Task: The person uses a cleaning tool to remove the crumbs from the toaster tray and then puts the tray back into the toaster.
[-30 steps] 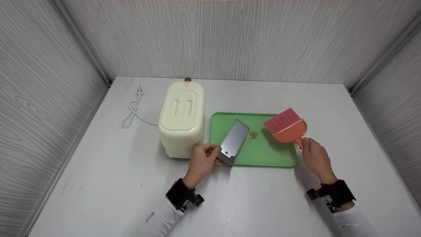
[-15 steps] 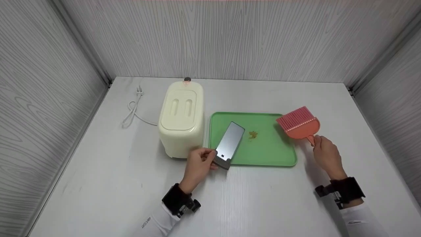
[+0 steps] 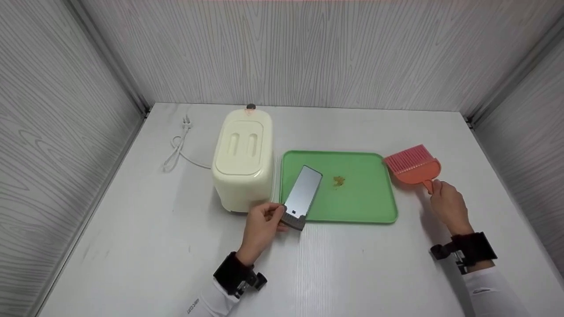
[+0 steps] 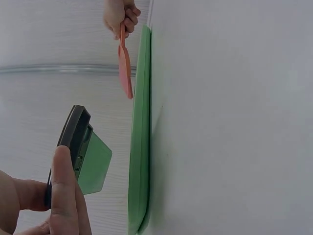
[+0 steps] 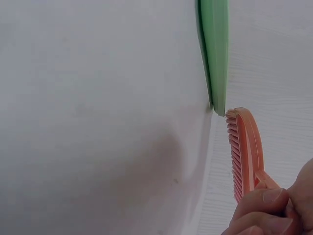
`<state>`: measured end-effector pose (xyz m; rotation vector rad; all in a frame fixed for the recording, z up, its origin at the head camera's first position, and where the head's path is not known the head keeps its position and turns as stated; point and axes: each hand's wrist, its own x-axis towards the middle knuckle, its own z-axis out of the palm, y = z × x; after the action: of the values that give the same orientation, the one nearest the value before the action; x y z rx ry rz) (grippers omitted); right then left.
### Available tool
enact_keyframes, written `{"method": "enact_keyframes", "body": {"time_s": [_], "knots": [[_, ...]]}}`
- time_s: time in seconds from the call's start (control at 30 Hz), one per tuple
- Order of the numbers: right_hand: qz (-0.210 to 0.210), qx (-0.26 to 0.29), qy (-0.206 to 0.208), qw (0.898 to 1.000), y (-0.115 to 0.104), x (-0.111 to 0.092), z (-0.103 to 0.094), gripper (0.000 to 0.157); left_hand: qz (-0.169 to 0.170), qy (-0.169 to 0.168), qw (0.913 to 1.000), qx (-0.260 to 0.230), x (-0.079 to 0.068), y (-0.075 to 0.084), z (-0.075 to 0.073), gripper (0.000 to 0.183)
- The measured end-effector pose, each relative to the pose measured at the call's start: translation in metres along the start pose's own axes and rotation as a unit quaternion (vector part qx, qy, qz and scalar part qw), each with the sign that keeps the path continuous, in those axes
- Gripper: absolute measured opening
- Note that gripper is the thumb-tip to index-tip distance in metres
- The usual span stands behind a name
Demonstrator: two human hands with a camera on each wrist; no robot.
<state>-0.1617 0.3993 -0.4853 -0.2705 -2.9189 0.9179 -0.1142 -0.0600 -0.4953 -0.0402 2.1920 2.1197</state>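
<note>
While left hand (image 3: 259,228) pinches one grey panel (image 3: 303,191) | right hand (image 3: 450,207) grips one brush (image 3: 416,171) | one green tray (image 3: 363,193)

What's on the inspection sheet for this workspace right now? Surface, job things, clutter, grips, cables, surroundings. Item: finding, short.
Surface: white table, a few small faint marks.
Job's things: silver plate held above the green tray; orange brush with pink bristles at the tray's right edge, contact unclear; brown crumbs on the tray.
Clutter: nothing seen beyond the cream appliance standing left of the tray.
Grips: left grip pinches the plate's dark end; right grip holds the brush's handle.
Cables: white cord left of the appliance, partly looped; plug lies loose on the table.
Surroundings: grey wood-grain panels at back and both sides.
</note>
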Motion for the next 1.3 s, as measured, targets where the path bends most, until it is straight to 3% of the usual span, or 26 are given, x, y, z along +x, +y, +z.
{"method": "enact_keyframes", "body": {"time_s": [0.27,0.5,0.7,1.3], "knots": [[0.038,0.001,-0.029,0.999,0.010,0.007,-0.004,0.060,-0.009,-0.002,1.0000,0.000,-0.001,0.000,0.001,0.023],[0.041,-0.004,-0.027,0.999,0.014,0.007,-0.005,0.057,0.001,-0.008,1.0000,-0.004,-0.001,-0.003,0.000,0.024],[0.062,0.014,-0.053,0.997,0.018,0.004,-0.008,0.060,0.001,-0.009,1.0000,-0.003,-0.002,-0.004,0.000,0.023],[0.061,-0.014,-0.084,0.995,0.024,-0.001,-0.016,0.067,0.002,-0.008,1.0000,-0.001,-0.001,-0.004,0.001,0.020]]}}
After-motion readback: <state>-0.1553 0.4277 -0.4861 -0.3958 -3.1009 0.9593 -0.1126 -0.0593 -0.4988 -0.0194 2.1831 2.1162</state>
